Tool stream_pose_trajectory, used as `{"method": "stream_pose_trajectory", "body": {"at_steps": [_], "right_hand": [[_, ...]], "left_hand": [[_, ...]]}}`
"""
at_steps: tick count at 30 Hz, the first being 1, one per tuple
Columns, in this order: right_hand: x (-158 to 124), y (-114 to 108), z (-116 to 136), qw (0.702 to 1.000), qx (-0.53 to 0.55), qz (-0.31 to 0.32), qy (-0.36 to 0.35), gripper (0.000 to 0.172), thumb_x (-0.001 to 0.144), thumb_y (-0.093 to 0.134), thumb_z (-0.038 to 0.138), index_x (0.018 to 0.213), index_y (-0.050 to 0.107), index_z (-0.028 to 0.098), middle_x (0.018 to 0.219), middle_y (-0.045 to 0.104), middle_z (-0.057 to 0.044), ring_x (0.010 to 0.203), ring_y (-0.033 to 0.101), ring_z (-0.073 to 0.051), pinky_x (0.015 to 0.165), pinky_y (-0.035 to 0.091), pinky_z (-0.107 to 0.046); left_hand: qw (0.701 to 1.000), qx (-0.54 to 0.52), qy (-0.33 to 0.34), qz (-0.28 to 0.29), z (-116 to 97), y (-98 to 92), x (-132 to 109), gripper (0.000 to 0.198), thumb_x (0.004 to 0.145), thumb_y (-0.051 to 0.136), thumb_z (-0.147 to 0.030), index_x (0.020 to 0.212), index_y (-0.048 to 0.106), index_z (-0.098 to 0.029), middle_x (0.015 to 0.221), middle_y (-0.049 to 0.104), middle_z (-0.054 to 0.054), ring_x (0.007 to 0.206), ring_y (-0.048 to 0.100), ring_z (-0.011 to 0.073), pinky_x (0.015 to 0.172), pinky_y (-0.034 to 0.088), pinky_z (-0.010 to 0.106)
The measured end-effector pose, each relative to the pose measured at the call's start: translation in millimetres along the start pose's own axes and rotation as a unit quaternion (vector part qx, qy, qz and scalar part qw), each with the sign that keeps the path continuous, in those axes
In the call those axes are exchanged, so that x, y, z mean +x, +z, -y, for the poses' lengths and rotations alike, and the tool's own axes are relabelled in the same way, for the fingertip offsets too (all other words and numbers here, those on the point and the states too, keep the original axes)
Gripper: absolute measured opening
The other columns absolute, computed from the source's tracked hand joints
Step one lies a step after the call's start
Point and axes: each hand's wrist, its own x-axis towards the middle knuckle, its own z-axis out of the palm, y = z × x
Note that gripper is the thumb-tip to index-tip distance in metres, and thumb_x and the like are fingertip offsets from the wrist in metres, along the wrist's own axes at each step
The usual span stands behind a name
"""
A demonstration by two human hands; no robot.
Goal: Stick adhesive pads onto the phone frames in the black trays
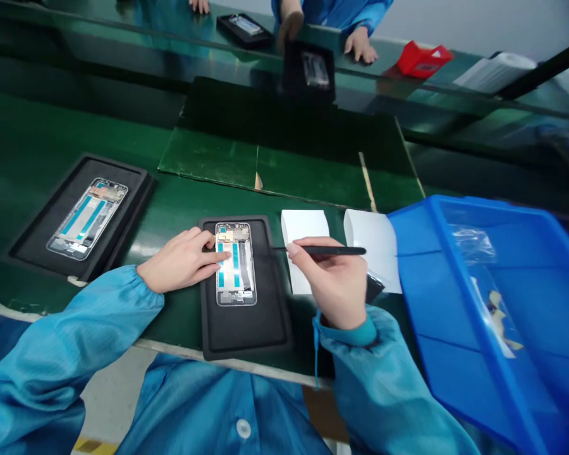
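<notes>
Where the left hand [177,260] rests: on the left edge of the opened phone [236,264], fingers lying side by side and gently curved, tips touching the phone, pinching nothing.

Right hand [329,284]: thumb and fingers pinch a thin black stick [322,251], whose tip points left, near the phone's right edge, above the tray.

Phone: lengthwise in the middle of a black tray [246,341], with blue strips and a gold-coloured patch showing inside its metal frame.

Beside the tray: two white cards [305,234] [370,243], partly under the right hand, and a blue plastic bin [448,265] holding a clear bag [474,246].

Left of the tray: a second opened phone [86,218] in its own black tray [33,249].

Bench: a green mat [180,202] under everything, with a green board [265,170] beyond.

Far side: a co-worker's hand [360,45] in a blue sleeve [332,9], near a black tray [308,69]; a red box [424,60] and a white roll [495,72] sit further right.
</notes>
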Motion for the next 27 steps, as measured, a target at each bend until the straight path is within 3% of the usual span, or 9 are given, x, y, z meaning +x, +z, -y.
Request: {"method": "stream_pose_trajectory", "body": {"at_steps": [4,9,12,16,18,21,24,27], "right_hand": [[-21,-37,-7,0.999,-0.015,-0.040,0.028,0.020,0.075,0.081,0.037,0.081,0.074,0.020,0.077,0.073,-0.005,0.071,0.070,-0.023,0.068,0.059,-0.037],[-55,-80,-42,0.991,-0.030,-0.107,0.069,0.023,0.074,0.083,0.038,0.084,0.075,0.020,0.082,0.073,-0.006,0.072,0.070,-0.023,0.066,0.058,-0.036],[-75,-97,-62,0.985,-0.007,-0.144,0.091,0.025,0.073,0.084,0.038,0.086,0.074,0.019,0.081,0.073,-0.005,0.070,0.069,-0.022,0.063,0.057,-0.035],[-89,-112,-78,0.976,0.010,-0.199,0.090,0.025,0.074,0.083,0.038,0.086,0.074,0.018,0.079,0.073,-0.006,0.068,0.069,-0.021,0.065,0.058,-0.035],[-91,-117,-83,0.972,0.012,-0.221,0.081,0.025,0.075,0.082,0.038,0.086,0.073,0.017,0.080,0.073,-0.006,0.069,0.070,-0.021,0.067,0.059,-0.037],[-90,-121,-90,0.970,0.011,-0.236,0.060,0.023,0.075,0.081,0.036,0.086,0.073,0.018,0.084,0.074,-0.007,0.075,0.071,-0.022,0.072,0.059,-0.039],[-87,-123,-95,0.970,0.013,-0.241,0.036,0.020,0.077,0.079,0.034,0.087,0.073,0.019,0.087,0.074,-0.007,0.080,0.071,-0.023,0.078,0.060,-0.041],[-83,-123,-98,0.969,0.020,-0.244,0.015,0.020,0.079,0.077,0.035,0.088,0.072,0.019,0.088,0.074,-0.008,0.082,0.071,-0.024,0.080,0.059,-0.043]], "left_hand": [[0.999,0.004,-0.031,-0.014,0,-0.2,-5,0.044,0.098,0.046,-0.043,0.135,0.059,-0.023,0.109,0.055,0.012,0.093,0.052,0.0232,0.082,0.046,0.038],[0.999,0.042,-0.026,0.022,-4,-3.3,-3,0.042,0.099,0.044,-0.043,0.136,0.058,-0.029,0.111,0.056,0.011,0.092,0.052,0.0230,0.082,0.046,0.038],[0.997,0.066,-0.032,0.028,-5,-7.0,-3,0.046,0.098,0.046,-0.043,0.140,0.053,-0.026,0.110,0.056,0.011,0.092,0.052,0.0243,0.082,0.046,0.039],[0.995,0.095,-0.015,0.010,-12,-18.1,8,0.039,0.095,0.053,-0.043,0.128,0.062,-0.025,0.106,0.057,0.011,0.086,0.054,0.0248,0.076,0.047,0.039],[0.996,0.093,0.002,-0.012,-26,-23.5,26,0.034,0.095,0.053,-0.040,0.121,0.065,-0.023,0.103,0.058,0.011,0.085,0.054,0.0248,0.075,0.047,0.039],[0.998,0.033,0.047,-0.028,-64,-22.6,71,0.029,0.096,0.050,-0.034,0.117,0.064,-0.021,0.103,0.061,0.010,0.092,0.057,0.0244,0.080,0.048,0.039],[0.997,-0.034,0.073,0.003,-106,-6.3,128,0.027,0.095,0.053,-0.033,0.116,0.063,-0.020,0.111,0.063,0.008,0.103,0.058,0.0248,0.090,0.047,0.040],[0.995,-0.068,0.070,0.021,-135,18.0,182,0.037,0.090,0.062,-0.039,0.121,0.060,-0.018,0.123,0.062,0.009,0.112,0.056,0.0273,0.094,0.045,0.041]]}}
